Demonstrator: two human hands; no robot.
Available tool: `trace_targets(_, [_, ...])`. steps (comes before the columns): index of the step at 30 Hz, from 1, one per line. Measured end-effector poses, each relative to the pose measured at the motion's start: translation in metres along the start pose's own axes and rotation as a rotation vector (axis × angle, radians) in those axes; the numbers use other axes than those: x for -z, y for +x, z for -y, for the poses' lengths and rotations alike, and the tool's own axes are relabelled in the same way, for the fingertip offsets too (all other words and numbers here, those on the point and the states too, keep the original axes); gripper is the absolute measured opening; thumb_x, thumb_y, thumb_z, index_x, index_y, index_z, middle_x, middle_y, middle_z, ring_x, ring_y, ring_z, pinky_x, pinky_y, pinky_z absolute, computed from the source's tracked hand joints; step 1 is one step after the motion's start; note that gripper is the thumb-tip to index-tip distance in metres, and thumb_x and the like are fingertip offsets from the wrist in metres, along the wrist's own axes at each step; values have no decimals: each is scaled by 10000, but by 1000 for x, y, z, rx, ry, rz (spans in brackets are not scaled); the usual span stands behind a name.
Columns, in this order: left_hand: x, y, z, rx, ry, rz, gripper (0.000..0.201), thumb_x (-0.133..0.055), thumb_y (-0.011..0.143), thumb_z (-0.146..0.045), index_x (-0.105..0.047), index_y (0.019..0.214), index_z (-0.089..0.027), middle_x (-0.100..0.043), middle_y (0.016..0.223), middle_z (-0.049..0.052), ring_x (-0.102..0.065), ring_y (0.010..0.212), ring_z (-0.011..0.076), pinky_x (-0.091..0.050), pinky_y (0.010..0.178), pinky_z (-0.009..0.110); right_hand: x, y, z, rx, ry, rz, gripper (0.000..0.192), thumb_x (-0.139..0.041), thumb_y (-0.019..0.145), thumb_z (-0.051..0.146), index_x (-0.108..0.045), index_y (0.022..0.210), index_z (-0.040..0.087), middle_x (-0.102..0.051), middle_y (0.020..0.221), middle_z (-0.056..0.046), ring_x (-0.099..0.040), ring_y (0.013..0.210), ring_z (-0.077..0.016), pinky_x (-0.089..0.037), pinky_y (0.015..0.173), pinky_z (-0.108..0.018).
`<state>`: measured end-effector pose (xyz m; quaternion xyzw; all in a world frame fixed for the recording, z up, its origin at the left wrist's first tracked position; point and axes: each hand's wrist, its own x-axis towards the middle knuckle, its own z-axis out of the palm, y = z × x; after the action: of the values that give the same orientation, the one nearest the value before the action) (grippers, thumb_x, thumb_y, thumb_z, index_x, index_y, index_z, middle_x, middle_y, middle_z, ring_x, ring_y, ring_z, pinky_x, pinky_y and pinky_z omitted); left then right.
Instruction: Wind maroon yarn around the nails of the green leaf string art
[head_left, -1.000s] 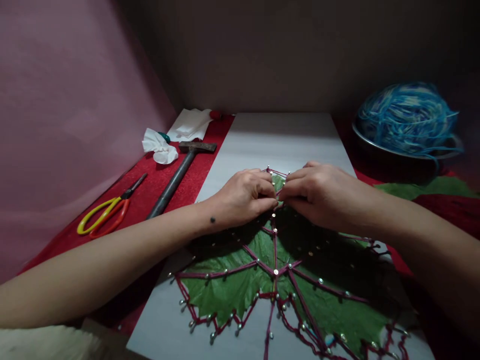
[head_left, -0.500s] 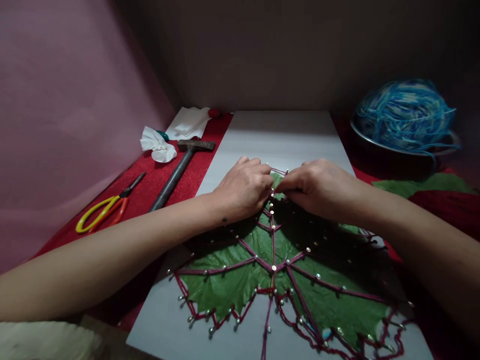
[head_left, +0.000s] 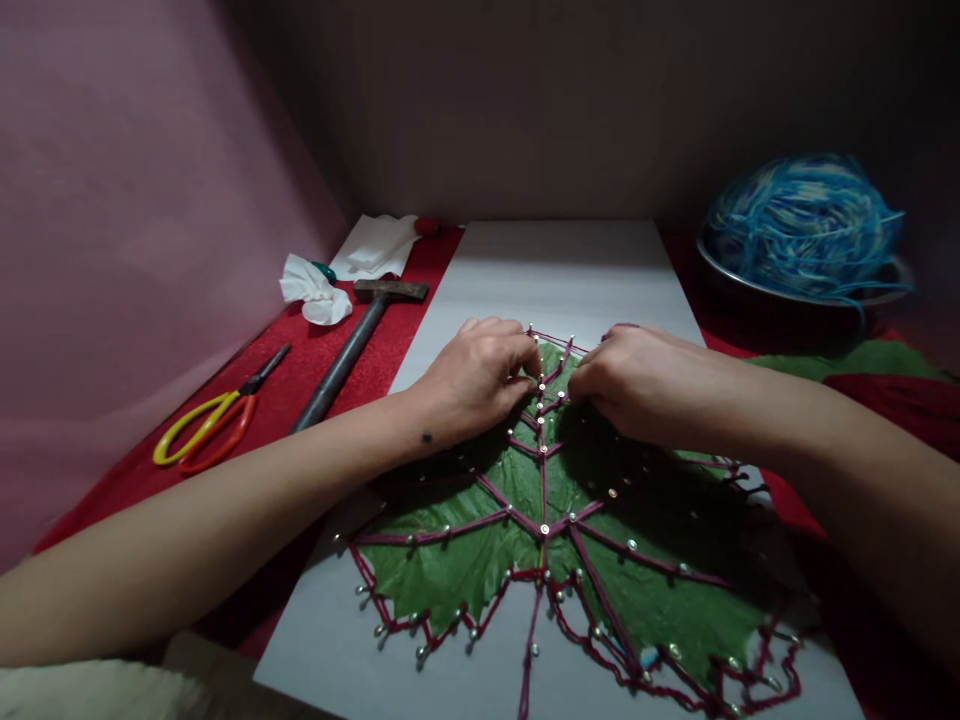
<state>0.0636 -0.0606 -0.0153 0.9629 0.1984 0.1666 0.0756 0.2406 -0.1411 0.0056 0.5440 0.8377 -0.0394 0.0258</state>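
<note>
A large green leaf lies pinned on a white board with several small silver nails. Dark red yarn runs along its veins and around its edge. My left hand rests on the leaf's upper left part, fingers curled near the top nails. Just to its right, my right hand pinches the red yarn at the nails by the leaf's tip. The two hands are a small gap apart. What the fingertips hold is partly hidden.
A hammer and yellow-and-red scissors lie on the red cloth at left, with crumpled white tissue behind. A metal bowl with blue yarn stands at right, another leaf below it.
My hands have drawn slightly apart at the leaf's tip, and the right hand has shifted a little right and down. More red yarn shows around the top nails.
</note>
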Motion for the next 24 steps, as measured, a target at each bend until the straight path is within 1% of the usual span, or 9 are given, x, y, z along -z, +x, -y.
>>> trace_targets(3, [2,-2,0,-109,-4,7,69,-610,816,-153,-668,835,-185,-595,771,15,-515,781,160,-373,745,296,-1,2,0,-26,-30,28,214,-465,681,56,-641,632,168,-584,561,-47,-439,501,-114,-271,546,-282])
trace_targets(5, [2,0,-1,-185,102,19,86,-581,848,-185,-665,835,-188,-602,810,30,-507,806,176,-365,742,310,-2,2,-2,-47,-15,6,221,-463,689,66,-649,649,178,-586,569,-46,-461,531,-126,-280,556,-281])
trace_targets(7, [3,3,-3,-226,243,42,125,-547,873,-210,-649,805,-183,-606,833,45,-495,812,191,-349,720,319,-2,1,-3,-58,19,-12,237,-466,692,71,-667,679,195,-597,588,-42,-487,572,-138,-294,575,-278])
trace_targets(9, [5,7,-5,-276,352,91,133,-532,878,-209,-631,793,-179,-611,836,51,-485,807,199,-332,701,322,-2,0,-4,-58,42,-6,246,-472,675,65,-674,679,204,-598,590,-37,-484,571,-135,-303,585,-277])
trace_targets(12, [8,16,-8,-379,424,189,101,-523,872,-177,-618,834,-176,-627,852,52,-480,809,200,-314,700,328,0,0,-2,-57,35,19,213,-483,646,58,-648,618,190,-587,576,-40,-445,527,-118,-306,581,-279])
trace_targets(15, [11,25,-8,-464,417,269,122,-501,868,-142,-604,816,-182,-632,817,40,-468,757,186,-287,678,334,1,0,-1,-66,54,26,210,-487,653,56,-647,618,187,-591,587,-41,-433,520,-111,-309,581,-275])
trace_targets(17, [12,30,-5,-508,377,294,126,-501,852,-131,-591,785,-187,-629,788,32,-459,730,181,-268,656,336,1,1,-1,-73,77,30,221,-487,660,55,-658,633,192,-593,595,-36,-434,522,-108,-310,582,-271])
trace_targets(20, [11,35,-2,-534,317,312,117,-502,823,-123,-584,778,-195,-634,797,29,-468,751,183,-258,646,332,1,1,-2,-89,107,26,232,-490,669,60,-674,648,199,-592,600,-29,-433,520,-105,-311,574,-264])
trace_targets(24, [10,38,-1,-552,295,365,154,-478,819,-101,-586,744,-182,-632,798,42,-473,749,181,-287,659,323,1,0,-4,-88,149,36,265,-487,658,45,-695,669,208,-602,608,-24,-453,532,-104,-319,574,-254])
